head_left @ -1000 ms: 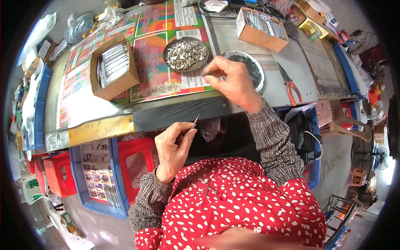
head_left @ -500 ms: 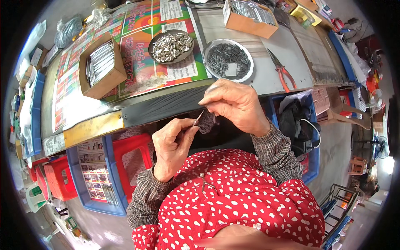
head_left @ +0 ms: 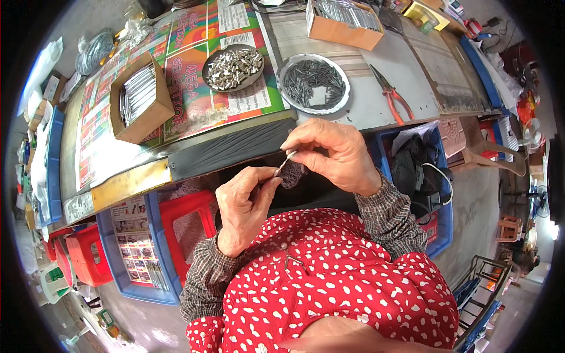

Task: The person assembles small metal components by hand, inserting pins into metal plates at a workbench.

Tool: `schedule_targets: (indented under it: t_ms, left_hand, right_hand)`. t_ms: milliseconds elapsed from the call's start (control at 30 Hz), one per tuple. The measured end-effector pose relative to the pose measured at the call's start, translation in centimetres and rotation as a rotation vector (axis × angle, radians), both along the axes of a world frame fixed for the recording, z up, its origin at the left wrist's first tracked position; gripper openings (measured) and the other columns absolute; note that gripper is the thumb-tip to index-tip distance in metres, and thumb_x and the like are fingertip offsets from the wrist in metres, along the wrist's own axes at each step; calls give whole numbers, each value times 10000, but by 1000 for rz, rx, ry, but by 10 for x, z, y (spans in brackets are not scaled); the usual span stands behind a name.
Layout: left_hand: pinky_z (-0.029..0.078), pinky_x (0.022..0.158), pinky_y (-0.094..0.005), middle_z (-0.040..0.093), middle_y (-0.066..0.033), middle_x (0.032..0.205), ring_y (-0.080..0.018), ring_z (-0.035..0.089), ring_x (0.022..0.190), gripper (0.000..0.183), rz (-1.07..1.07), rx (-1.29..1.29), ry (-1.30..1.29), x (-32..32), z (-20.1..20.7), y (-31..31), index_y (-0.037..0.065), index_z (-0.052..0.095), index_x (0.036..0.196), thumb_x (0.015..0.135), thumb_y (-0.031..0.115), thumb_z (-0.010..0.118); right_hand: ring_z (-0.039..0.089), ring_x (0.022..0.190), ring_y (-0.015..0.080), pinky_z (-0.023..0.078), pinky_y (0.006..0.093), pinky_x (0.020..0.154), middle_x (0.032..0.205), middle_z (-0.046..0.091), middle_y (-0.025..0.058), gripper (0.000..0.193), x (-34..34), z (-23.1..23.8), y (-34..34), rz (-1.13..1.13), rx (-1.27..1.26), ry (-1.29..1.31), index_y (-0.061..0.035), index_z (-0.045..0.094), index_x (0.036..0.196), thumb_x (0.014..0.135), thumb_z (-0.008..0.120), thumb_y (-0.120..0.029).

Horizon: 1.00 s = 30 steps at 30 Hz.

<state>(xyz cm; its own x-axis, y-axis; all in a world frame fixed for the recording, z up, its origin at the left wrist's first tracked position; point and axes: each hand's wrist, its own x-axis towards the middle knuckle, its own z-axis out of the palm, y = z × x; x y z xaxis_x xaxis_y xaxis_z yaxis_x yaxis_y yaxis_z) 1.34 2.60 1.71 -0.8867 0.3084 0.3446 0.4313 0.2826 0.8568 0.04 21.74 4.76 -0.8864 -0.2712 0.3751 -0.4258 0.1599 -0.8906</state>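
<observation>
My left hand (head_left: 240,203) and right hand (head_left: 334,152) closely pinch a thin rod (head_left: 284,165) by its ends: likely light, stiff, best held there.

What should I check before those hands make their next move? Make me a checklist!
1. Left hand holding the thin piece: ok, pinched between thumb and finger.
2. Right hand at the piece's other end: ok, fingertips closed there.
3. Whether a smaller part is joined on there: cannot tell, too tiny.
4. Dark bowl with silver bits upright: ok.
5. White-rimmed dish with dark pieces upright: ok.
6. Pliers away from both hands: ok, lying right of the dish.
</observation>
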Motion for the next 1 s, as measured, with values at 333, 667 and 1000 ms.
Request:
schedule_targets:
  t_ms: [333, 667, 1000]
  left_hand:
    - [451, 520, -273, 606, -113, 715, -213, 594, 578, 140, -17, -57, 93, -3, 2, 3, -2, 611, 852, 732, -20, 679]
    - [460, 537, -229, 612, -74, 679, -115, 595, 592, 84, -146, 86, -184, -4, -2, 0, -22, 591, 831, 776, -27, 654]
    - [439, 509, -238, 581, -105, 658, -173, 578, 543, 110, 38, 28, 92, 0, -9, 9, -8, 590, 824, 749, -35, 666]
  right_hand:
    - [589, 763, 117, 480, 240, 677, 845, 607, 52, 197, 2, -5, -2, 59, 100, 38, 2, 604, 951, 762, 629, 51]
    - [529, 691, 68, 434, 207, 617, 766, 592, 17, 105, -3, -27, 2, 201, -109, -256, 6, 628, 883, 783, 651, -18]
    - [493, 627, 28, 417, 191, 539, 708, 562, -5, 159, 8, -34, -24, 8, -321, -382, -12, 536, 771, 838, 653, -97]
